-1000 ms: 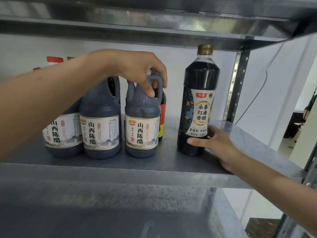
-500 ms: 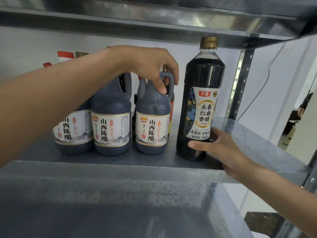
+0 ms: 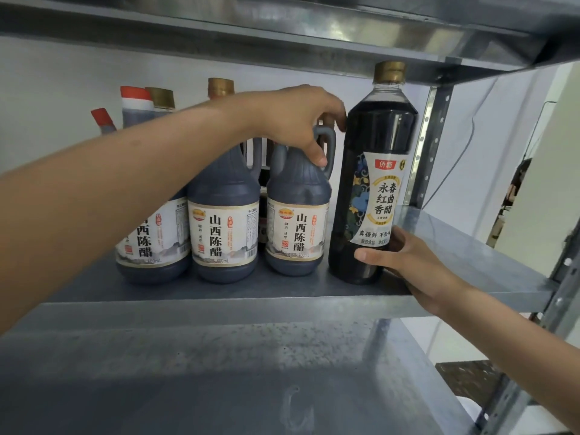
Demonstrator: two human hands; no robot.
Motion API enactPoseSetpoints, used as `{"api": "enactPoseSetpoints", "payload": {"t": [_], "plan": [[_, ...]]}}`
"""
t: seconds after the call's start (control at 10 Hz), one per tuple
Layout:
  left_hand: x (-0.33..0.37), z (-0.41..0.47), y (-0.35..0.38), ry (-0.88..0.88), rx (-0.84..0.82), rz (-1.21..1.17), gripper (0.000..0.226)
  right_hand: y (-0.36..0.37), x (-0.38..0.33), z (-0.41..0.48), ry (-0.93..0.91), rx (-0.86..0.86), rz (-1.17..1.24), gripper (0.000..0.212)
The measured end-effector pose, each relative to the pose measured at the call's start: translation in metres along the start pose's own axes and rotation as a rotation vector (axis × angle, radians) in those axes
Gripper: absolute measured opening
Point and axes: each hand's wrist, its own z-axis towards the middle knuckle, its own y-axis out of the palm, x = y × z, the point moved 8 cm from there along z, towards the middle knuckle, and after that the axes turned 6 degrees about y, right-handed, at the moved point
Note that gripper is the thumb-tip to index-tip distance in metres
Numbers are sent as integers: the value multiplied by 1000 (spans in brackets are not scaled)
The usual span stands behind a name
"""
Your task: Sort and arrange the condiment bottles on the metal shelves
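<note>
The tall vinegar bottle [image 3: 373, 146] has slid closer to the handled jugs [image 3: 224, 199] since a moment ago. It now stands just beside the rightmost jug [image 3: 298, 196] on the grey metal shelf [image 3: 470, 255], with a white wall [image 3: 62, 89] behind. The right hand [image 3: 411, 265] wraps the bottle's base, thumb across the front. The left hand [image 3: 295, 117] curls over that jug's handle [image 3: 329, 146], fingers bent, thumb on the loop.

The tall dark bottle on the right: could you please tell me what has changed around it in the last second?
The tall bottle has slid left along the shelf, closing the gap to the rightmost jug. The right hand still holds its lower part; the left hand still grips that jug's handle. The other jugs stayed put.
</note>
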Motion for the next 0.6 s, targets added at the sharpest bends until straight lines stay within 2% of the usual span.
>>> {"api": "enactPoseSetpoints", "payload": {"t": [0.1,0.2,0.4,0.5,0.6], "plan": [[-4,2,0,-10,31,-30,77,0,1,0,-1,23,-12,68],[-9,1,-2,-29,63,20,72,-1,2,0,0,46,-34,75],[-6,-20,-4,4,171,351,59,-2,0,-4,16,62,-84,85],[9,-40,-22,18,247,293,56,4,0,-6,36,25,-115,88],[24,-91,-71,56,505,126,46,-4,-17,-26,6,91,-215,104]]}}
